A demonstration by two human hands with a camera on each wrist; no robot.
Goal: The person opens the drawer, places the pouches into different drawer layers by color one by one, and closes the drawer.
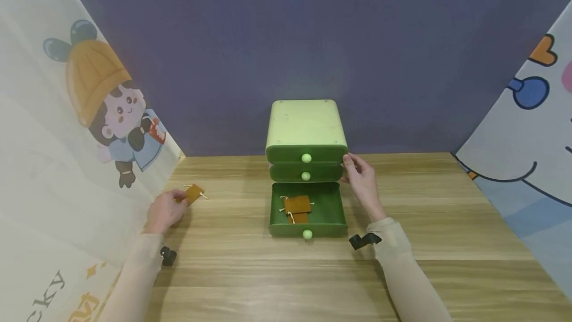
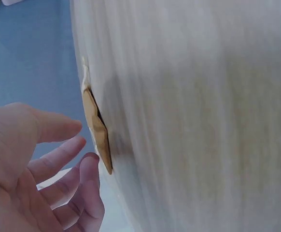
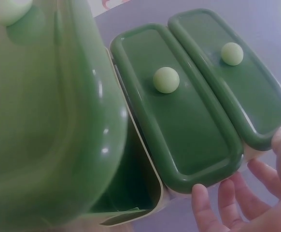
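Observation:
A small brown drawstring pouch (image 1: 194, 193) lies on the left of the table, its pale cords spread out. My left hand (image 1: 165, 211) reaches it from the left; in the left wrist view thumb and fingertips stay apart beside the pouch (image 2: 98, 130). A pale green cabinet (image 1: 307, 123) with three dark green drawers stands at the back middle. My right hand (image 1: 363, 183) rests against its right side, thumb at the top drawer's (image 3: 227, 67) corner and fingers beside the middle drawer (image 3: 179, 116). The bottom drawer (image 1: 326, 230) is pulled out, with two brown pouches (image 1: 297, 203) inside, partly overlapping.
The wooden table (image 1: 241, 272) stretches out in front of and beside the cabinet. A dark blue wall (image 1: 223, 63) rises behind it. Printed white cloths hang at the left (image 1: 35, 128) and right (image 1: 527, 148).

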